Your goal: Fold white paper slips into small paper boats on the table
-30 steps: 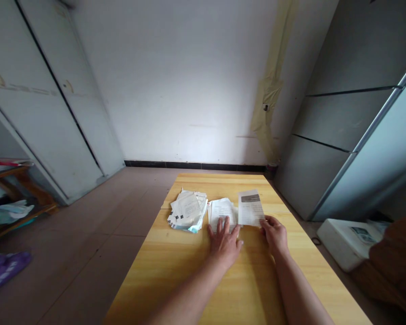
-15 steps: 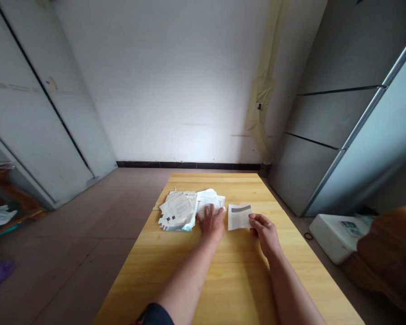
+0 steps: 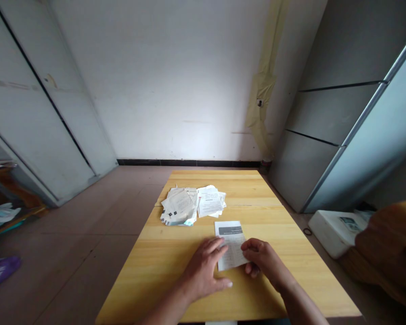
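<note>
A small printed paper leaflet (image 3: pixel 230 243) with a dark band near its top is over the wooden table (image 3: pixel 169 280), close in front of me. My right hand (image 3: pixel 262 259) pinches its right edge between thumb and fingers. At the leaflet's left side is my left hand (image 3: pixel 206 268), fingers apart and thumb stretched out; whether its fingertips touch the paper I cannot tell. Farther back lies an untidy pile of papers (image 3: pixel 180 206). Beside that pile, on its right, rests a smaller stack of printed sheets (image 3: pixel 209 201).
A grey refrigerator (image 3: pixel 325 108) stands to the right of the table, with a white box (image 3: pixel 331 232) on the floor near it. White cabinet doors (image 3: pixel 37 104) are on the left. Beyond the table is a white wall (image 3: pixel 176 90).
My left hand has left the smaller stack and come back toward me, beside the leaflet. My right hand has drawn the leaflet nearer and slightly left, still pinching its edge.
</note>
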A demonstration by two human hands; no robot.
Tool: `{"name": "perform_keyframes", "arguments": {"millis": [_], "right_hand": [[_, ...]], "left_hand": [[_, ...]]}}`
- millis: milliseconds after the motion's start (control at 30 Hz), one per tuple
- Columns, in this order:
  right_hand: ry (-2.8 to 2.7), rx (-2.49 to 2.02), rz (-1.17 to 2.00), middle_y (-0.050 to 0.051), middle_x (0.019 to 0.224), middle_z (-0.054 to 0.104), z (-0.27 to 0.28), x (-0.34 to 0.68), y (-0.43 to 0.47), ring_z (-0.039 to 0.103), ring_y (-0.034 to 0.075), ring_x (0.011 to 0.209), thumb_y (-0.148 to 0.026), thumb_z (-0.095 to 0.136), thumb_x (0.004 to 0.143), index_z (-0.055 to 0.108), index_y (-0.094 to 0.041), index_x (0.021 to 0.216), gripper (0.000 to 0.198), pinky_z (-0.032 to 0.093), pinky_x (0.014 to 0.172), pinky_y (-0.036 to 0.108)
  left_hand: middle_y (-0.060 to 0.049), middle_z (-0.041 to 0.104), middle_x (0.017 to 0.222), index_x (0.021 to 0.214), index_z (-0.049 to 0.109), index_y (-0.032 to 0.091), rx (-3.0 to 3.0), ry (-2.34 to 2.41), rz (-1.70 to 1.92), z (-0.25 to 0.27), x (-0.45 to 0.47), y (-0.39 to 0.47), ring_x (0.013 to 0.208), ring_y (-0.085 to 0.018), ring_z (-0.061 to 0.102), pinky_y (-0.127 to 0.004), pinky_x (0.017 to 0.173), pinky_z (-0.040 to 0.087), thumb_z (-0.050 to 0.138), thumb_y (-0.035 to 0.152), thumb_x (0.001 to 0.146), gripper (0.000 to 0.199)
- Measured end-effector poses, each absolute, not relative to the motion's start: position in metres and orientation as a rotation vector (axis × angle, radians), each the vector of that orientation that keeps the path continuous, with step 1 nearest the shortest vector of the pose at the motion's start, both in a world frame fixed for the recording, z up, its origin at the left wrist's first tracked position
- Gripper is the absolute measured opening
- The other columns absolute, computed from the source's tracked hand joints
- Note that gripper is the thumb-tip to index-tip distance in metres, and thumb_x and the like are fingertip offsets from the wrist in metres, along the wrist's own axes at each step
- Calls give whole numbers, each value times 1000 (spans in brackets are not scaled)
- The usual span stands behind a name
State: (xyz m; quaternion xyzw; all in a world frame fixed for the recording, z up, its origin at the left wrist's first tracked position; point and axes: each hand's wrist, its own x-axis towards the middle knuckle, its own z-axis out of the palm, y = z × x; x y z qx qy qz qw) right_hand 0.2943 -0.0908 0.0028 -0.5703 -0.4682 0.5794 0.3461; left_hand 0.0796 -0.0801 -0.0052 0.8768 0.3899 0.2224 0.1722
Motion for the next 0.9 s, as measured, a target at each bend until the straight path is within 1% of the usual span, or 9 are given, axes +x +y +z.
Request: {"name": "perform_keyframes", "arguments": {"millis": [100,200,300,400,467,533,633,800,900], "right_hand": [[-1243,-1494,1543,-4,49,56,-1,290,-107,50,11,40,-46,54,67,52,-16,87,36,38,41,20],[-1469,-1580,1330,-1,60,58,-3,297,-117,53,12,45,-45,53,74,58,-15,98,39,39,42,22],[-1756,-1538,882,7,90,64,-3,307,-121,60,17,71,-30,61,68,64,-18,106,39,48,61,27],[-1914,-1390,640,11,119,59,-3,307,-118,56,24,102,-22,61,65,66,-22,107,42,48,81,34],[-1944,-1359,623,11,111,63,-4,302,-113,56,24,103,-24,58,71,68,-21,99,29,46,85,35],[-1914,-1444,656,8,90,68,-4,297,-108,61,22,88,-30,53,79,67,-19,86,19,47,79,31],[-1832,-1596,717,2,72,66,-2,292,-98,60,18,69,-37,46,84,64,-19,80,26,43,64,25],[-1784,-1674,671,-1,63,60,1,286,-78,55,15,60,-38,43,83,60,-20,78,26,36,56,23],[-1782,-1631,689,-1,63,58,-2,280,-66,53,15,60,-37,45,82,59,-20,78,23,35,56,22]], "left_hand": [[-7,53,134,119,60,22,2496,1139,653,-11,75,-96,125,-26,45,-44,107,38,70,24,70,50],[-4,62,123,100,69,23,2507,1150,745,-14,77,-98,117,-21,52,-40,102,43,56,13,79,26],[-3,67,111,83,70,22,2515,1136,834,-13,79,-96,108,-21,58,-39,95,48,52,10,80,21],[-3,70,103,75,68,20,2499,1133,891,-9,81,-94,100,-21,61,-38,89,50,52,10,81,20],[-3,70,96,74,68,20,2471,1128,903,-4,81,-94,95,-20,62,-37,86,50,50,13,83,21],[-3,71,92,82,69,21,2425,1123,889,0,79,-93,91,-20,63,-37,84,50,49,18,86,20],[-4,69,102,112,63,24,2329,1162,885,1,76,-89,94,-20,62,-36,87,49,51,27,87,28],[-5,62,120,143,30,27,2172,1290,976,-9,72,-82,100,-17,59,-33,91,49,47,17,84,62],[-3,61,119,139,38,29,2258,1227,945,-12,73,-81,102,-16,57,-33,94,47,43,10,82,60]]}}
